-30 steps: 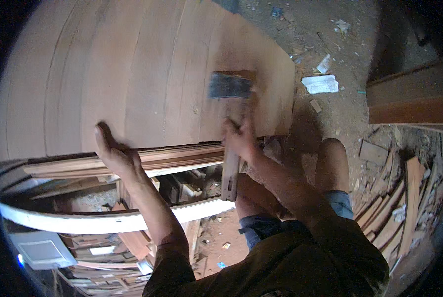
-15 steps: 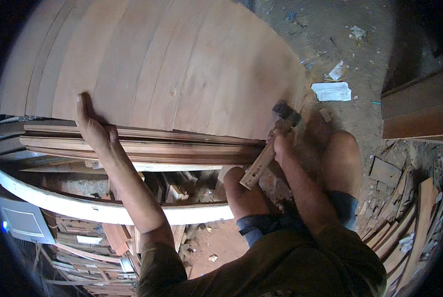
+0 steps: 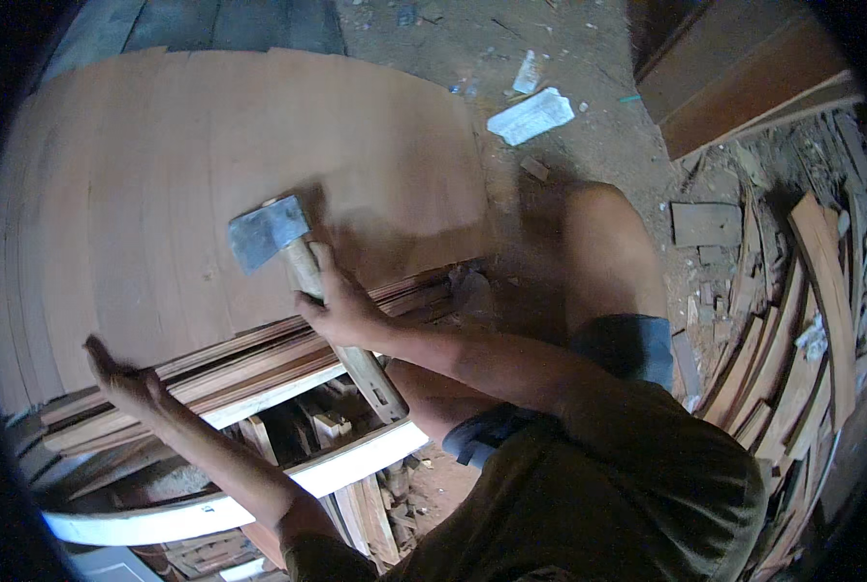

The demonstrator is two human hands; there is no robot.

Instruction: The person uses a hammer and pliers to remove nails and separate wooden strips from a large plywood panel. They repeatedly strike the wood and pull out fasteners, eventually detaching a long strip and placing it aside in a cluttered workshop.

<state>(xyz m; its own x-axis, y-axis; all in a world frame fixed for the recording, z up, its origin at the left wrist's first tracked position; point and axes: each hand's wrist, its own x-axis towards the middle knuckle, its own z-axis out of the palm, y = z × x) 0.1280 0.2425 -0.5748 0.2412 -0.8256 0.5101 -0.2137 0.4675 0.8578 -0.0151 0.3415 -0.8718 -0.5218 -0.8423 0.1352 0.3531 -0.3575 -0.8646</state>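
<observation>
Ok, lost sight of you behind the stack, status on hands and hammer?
Right hand gripping hammer by its wooden handle, head over the board panel. Left hand flat on the panel's near edge. Nothing between hammer and boards.

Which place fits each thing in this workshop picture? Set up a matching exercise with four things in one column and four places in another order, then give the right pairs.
Things:
1. hammer
2. left hand
3. pale scrap
4. offcuts

Places:
A. piled at the person's right side
B. on the near edge of the stacked boards
C. gripped in the right hand, head over the wooden sheet
D. on the dirt floor beyond the sheet

Pairs: 1-C, 2-B, 3-D, 4-A
</observation>
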